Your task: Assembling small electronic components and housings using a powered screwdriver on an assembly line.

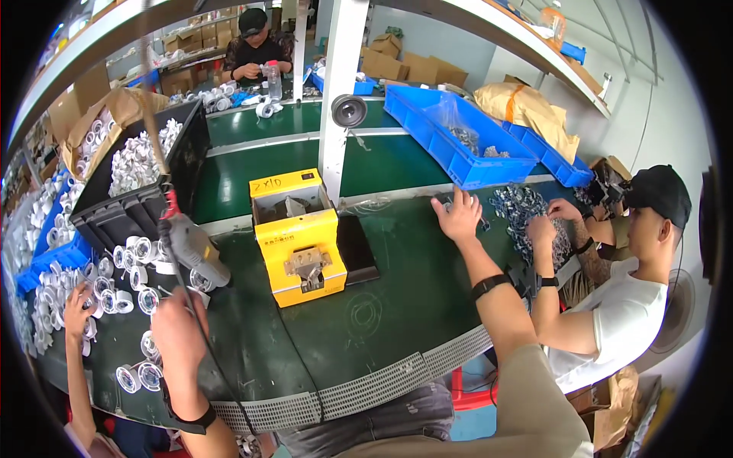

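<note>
My left hand point(179, 332) is blurred over the left of the green work table point(397, 328); its fingers are smeared, so any hold is unclear. Around it lie several white ring-shaped parts point(149, 300), some with clear fronts. Just beyond, a grey electric screwdriver point(197, 248) with a red top hangs from a cord. My right hand point(459, 217) reaches out palm down, fingers spread, between the blue bin point(466, 172) and a pile of small metal parts point(527, 225). It is open, with nothing visible in its grip. A yellow machine point(299, 252) stands between my hands.
A black crate point(126, 221) of white parts stands at the left. Another person's hand point(79, 309) touches rings there. At the right, a person in a white shirt point(611, 328) handles the metal pile. A white post point(336, 99) carries a round black device point(349, 111). Someone sits beyond.
</note>
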`<control>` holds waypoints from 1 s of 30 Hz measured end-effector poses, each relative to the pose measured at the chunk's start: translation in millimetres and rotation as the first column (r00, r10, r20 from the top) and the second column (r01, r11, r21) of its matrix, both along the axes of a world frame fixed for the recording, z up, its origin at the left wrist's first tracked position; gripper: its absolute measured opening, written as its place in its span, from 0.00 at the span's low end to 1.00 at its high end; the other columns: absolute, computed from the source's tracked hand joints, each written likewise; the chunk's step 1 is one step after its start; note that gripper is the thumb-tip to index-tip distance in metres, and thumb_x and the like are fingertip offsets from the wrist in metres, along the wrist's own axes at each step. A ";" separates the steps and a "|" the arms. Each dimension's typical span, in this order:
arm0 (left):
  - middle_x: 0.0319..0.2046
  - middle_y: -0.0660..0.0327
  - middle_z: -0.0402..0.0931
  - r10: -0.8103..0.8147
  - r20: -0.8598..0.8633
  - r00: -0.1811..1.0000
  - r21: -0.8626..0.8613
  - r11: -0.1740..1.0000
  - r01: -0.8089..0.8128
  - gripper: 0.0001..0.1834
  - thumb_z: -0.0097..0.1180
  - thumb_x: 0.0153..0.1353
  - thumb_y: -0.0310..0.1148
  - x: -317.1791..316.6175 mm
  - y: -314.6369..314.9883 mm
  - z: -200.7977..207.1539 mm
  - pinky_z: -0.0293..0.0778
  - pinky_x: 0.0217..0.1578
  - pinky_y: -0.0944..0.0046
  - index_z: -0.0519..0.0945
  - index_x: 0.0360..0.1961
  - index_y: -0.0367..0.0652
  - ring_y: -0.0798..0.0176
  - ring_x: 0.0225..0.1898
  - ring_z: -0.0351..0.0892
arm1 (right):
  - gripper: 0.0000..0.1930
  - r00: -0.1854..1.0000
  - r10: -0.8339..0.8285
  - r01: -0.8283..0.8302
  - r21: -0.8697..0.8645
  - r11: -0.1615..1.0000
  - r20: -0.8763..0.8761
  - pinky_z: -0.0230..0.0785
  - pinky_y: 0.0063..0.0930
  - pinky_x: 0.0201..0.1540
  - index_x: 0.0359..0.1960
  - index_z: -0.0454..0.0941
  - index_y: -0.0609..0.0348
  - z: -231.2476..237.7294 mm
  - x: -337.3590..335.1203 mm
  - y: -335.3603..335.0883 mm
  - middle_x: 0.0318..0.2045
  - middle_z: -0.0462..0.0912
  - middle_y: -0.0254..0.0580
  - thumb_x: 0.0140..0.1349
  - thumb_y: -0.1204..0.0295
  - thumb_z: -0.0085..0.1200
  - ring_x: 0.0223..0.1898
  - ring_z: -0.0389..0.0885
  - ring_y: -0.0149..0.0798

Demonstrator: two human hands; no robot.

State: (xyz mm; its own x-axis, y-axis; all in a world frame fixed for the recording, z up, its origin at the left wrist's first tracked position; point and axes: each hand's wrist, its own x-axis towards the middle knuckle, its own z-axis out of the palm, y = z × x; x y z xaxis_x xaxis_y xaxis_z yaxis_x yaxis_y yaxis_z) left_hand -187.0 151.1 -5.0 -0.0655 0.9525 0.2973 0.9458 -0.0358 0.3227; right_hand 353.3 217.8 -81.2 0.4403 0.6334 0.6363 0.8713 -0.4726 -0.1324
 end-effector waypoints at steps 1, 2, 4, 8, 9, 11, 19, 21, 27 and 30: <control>0.30 0.46 0.80 -0.010 0.010 1.000 -0.007 1.000 0.010 0.13 0.57 0.58 0.34 -1.1 4.6 -10.2 0.76 0.34 0.50 0.81 0.41 0.39 0.42 0.33 0.81 | 0.37 0.995 -0.029 0.017 -0.121 0.992 -0.094 0.53 0.56 0.64 0.62 0.66 0.56 0.7 5.5 -3.8 0.59 0.71 0.51 0.58 0.42 0.53 0.63 0.60 0.64; 0.22 0.52 0.79 -0.177 0.045 0.983 -0.107 0.978 0.180 0.09 0.57 0.56 0.34 -2.8 9.1 -22.7 0.75 0.29 0.55 0.82 0.32 0.38 0.49 0.26 0.81 | 0.38 0.980 -0.073 0.027 -0.241 0.970 -0.184 0.53 0.56 0.63 0.62 0.67 0.54 1.2 10.4 -8.3 0.59 0.71 0.50 0.57 0.41 0.53 0.63 0.60 0.65; 0.14 0.59 0.78 -0.305 0.059 0.950 -0.185 0.932 0.311 0.10 0.58 0.55 0.34 -7.0 -1.7 -13.6 0.74 0.24 0.60 0.83 0.23 0.38 0.56 0.20 0.80 | 0.37 0.974 -0.009 -0.041 -0.213 0.976 -0.228 0.54 0.56 0.63 0.60 0.69 0.55 5.4 -3.4 -14.8 0.57 0.73 0.49 0.57 0.41 0.53 0.62 0.61 0.65; 0.17 0.60 0.81 -0.475 0.068 0.877 -0.465 0.763 0.449 0.12 0.59 0.55 0.39 10.5 -5.6 -5.8 0.76 0.27 0.65 0.84 0.23 0.41 0.60 0.22 0.82 | 0.35 0.954 0.126 -0.193 -0.235 0.953 -0.273 0.58 0.58 0.60 0.57 0.73 0.54 2.9 -14.8 -27.7 0.56 0.75 0.50 0.56 0.42 0.54 0.64 0.58 0.63; 0.17 0.61 0.81 -0.526 0.089 0.846 -0.489 0.717 0.497 0.13 0.59 0.55 0.39 15.4 -5.5 -7.3 0.76 0.27 0.64 0.84 0.22 0.42 0.60 0.22 0.82 | 0.34 0.946 0.167 -0.239 -0.248 0.939 -0.277 0.59 0.54 0.61 0.56 0.73 0.55 8.0 -25.9 -34.7 0.56 0.75 0.50 0.56 0.42 0.55 0.64 0.58 0.61; 0.18 0.62 0.81 -0.597 0.108 0.795 -0.528 0.643 0.555 0.13 0.59 0.56 0.41 23.4 -5.5 -10.4 0.77 0.28 0.64 0.84 0.22 0.43 0.59 0.23 0.82 | 0.34 0.927 0.288 -0.341 -0.222 0.913 -0.240 0.58 0.54 0.62 0.56 0.73 0.57 7.9 -43.5 -49.0 0.55 0.76 0.52 0.55 0.44 0.57 0.64 0.59 0.61; 0.24 0.60 0.82 -0.781 0.396 0.483 -0.487 0.268 0.832 0.12 0.59 0.61 0.40 65.9 -15.0 -23.6 0.76 0.29 0.65 0.83 0.33 0.41 0.60 0.26 0.83 | 0.34 0.837 0.546 -0.539 -0.246 0.806 -0.044 0.55 0.50 0.63 0.55 0.73 0.57 22.3 -124.0 -125.2 0.51 0.76 0.51 0.47 0.54 0.67 0.62 0.62 0.59; 0.30 0.59 0.83 -0.697 0.548 0.462 -0.392 0.274 0.878 0.12 0.58 0.62 0.37 80.7 -24.7 -27.6 0.77 0.34 0.65 0.81 0.40 0.40 0.62 0.30 0.83 | 0.35 0.732 0.654 -0.681 -0.181 0.710 -0.188 0.60 0.47 0.60 0.54 0.73 0.57 27.0 -141.7 -139.5 0.49 0.77 0.50 0.46 0.54 0.69 0.58 0.68 0.56; 0.57 0.54 0.68 -0.140 0.990 0.028 0.020 0.335 0.942 0.29 0.48 0.69 0.32 103.1 -37.8 -56.3 0.71 0.53 0.64 0.55 0.66 0.35 0.64 0.53 0.74 | 0.42 0.101 0.921 -0.978 0.131 0.161 -0.376 0.74 0.39 0.45 0.56 0.70 0.59 49.1 -220.0 -145.1 0.44 0.79 0.48 0.39 0.54 0.74 0.42 0.80 0.51; 0.56 0.58 0.68 0.200 0.968 -0.154 0.070 0.371 0.926 0.27 0.47 0.70 0.33 97.0 -31.9 -51.8 0.71 0.55 0.61 0.57 0.66 0.39 0.63 0.56 0.70 | 0.43 0.056 0.950 -0.986 0.131 0.100 -0.306 0.74 0.39 0.46 0.58 0.68 0.60 55.7 -239.2 -124.6 0.47 0.77 0.48 0.39 0.55 0.74 0.45 0.79 0.52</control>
State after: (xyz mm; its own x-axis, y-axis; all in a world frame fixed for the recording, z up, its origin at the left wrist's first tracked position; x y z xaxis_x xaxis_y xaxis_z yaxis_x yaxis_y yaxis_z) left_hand -90.0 119.2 -56.8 0.7898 0.6095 -0.0683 -0.2896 0.4688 0.8345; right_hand 114.1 93.2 -25.5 -0.5016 0.6692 0.5483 0.4946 0.7418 -0.4529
